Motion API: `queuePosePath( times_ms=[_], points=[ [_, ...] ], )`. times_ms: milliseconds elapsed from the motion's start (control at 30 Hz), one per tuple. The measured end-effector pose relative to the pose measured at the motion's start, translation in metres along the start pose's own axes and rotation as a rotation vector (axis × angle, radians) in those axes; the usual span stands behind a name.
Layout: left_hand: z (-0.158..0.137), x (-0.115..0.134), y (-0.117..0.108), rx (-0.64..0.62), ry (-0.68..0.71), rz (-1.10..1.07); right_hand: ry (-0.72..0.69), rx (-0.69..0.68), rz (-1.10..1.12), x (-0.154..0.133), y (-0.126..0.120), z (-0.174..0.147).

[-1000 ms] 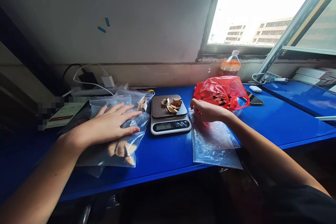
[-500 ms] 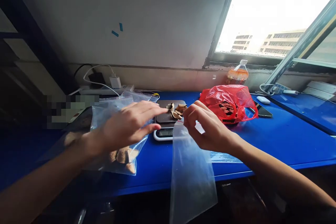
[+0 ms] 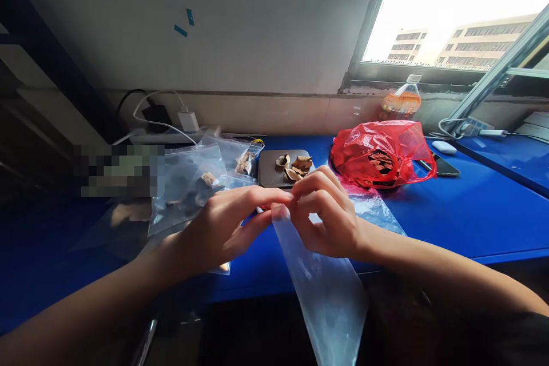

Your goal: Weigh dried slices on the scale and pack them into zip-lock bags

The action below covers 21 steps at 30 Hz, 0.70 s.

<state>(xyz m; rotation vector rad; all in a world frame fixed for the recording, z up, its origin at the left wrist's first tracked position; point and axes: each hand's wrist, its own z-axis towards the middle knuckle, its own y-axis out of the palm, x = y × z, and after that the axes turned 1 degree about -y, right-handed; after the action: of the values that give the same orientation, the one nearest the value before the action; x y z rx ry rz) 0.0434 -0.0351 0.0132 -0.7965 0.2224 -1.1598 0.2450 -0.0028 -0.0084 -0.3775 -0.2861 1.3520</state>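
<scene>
A clear zip bag (image 3: pixel 328 291) hangs down past the table's front edge, pinched at its top by both hands. My left hand (image 3: pixel 234 223) is closed on the bag's upper left corner, thumb beneath the fingers. Beside it my right hand (image 3: pixel 326 211) grips the same top edge with curled fingers; the fingertips of both hands meet. Just beyond them several brown dried husk pieces (image 3: pixel 295 168) lie on the plate of a kitchen scale (image 3: pixel 268 177). The hands cover the scale's display.
Left of the scale lie clear bags (image 3: pixel 184 171) with brown pieces inside. A red plastic bag (image 3: pixel 360 148) sits at the right, with a phone (image 3: pixel 446 166), a white case (image 3: pixel 444 147) and a drink bottle (image 3: pixel 403 100) near it. A power strip (image 3: pixel 163 136) runs along the wall.
My left hand has moved right and down and taken hold of the zip bag's top edge beside my right hand. The bag now hangs slanted. The camera view has shifted slightly.
</scene>
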Motion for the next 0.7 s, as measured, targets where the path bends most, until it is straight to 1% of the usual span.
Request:
queuePosePath(
  times_ms=[100, 200, 300, 467, 600, 700],
  points=[
    [0.0006, 0.0020, 0.0028, 0.024, -0.064, -0.036, 0.035, 0.025, -0.007, -0.0011, 0.0010, -0.0013],
    [0.0003, 0.0013, 0.0036, 0.038, -0.098, -0.047, 0.036, 0.007, 0.009, -0.0022, 0.0043, -0.0034],
    [-0.0007, -0.0009, 0.0038, 0.041, -0.077, -0.029, 0.060, -0.014, 0.028, -0.0035, 0.0069, -0.0052],
    [0.0018, -0.0020, 0.0032, 0.021, -0.029, -0.010, 0.140, 0.039, 0.099, -0.0048, 0.0056, -0.0049],
    [0.0064, 0.0001, 0.0016, -0.016, 0.017, -0.007, 0.161, -0.008, 0.188, -0.0060, 0.0031, -0.0040],
    [0.0077, 0.0007, 0.0007, -0.031, 0.022, 0.009, 0.165, -0.017, 0.182, -0.0065, 0.0019, -0.0040]
  ],
)
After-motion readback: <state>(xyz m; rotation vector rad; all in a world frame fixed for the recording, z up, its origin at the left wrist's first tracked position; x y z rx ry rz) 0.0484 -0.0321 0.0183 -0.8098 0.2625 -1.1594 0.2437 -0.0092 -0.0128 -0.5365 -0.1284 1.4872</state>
